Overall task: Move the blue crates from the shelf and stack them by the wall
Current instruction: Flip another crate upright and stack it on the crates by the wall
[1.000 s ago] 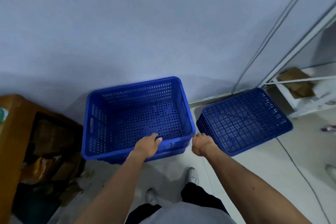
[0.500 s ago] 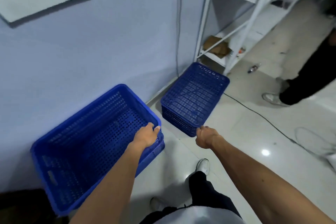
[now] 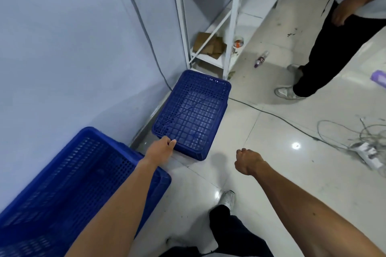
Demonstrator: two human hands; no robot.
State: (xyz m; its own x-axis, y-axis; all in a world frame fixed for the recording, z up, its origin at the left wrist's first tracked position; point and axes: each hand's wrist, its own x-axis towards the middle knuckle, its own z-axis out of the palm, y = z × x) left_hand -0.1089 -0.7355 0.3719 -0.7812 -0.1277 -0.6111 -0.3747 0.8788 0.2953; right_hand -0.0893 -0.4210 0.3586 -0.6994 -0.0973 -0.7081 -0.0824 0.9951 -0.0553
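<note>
Two perforated blue plastic crates on glossy floor tiles by the wall: upright crate (image 3: 69, 183), overturned crate (image 3: 193, 113) with gridded base up. Left hand (image 3: 161, 149), off the upright crate since 0.5 s ago, fingers curl at the overturned crate's corner. Right hand (image 3: 248, 161) loosely fisted, empty.

Glossy tiled floor (image 3: 271, 173) (pale) under two blue crates (image 3: 194, 110), cables (image 3: 355, 133), a bottle (image 3: 261, 59).

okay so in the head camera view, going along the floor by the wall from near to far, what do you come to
upright blue crate → left hand at the near corner of the upturned blue crate → white shelf unit with flattened cardboard on its bottom shelf
</note>
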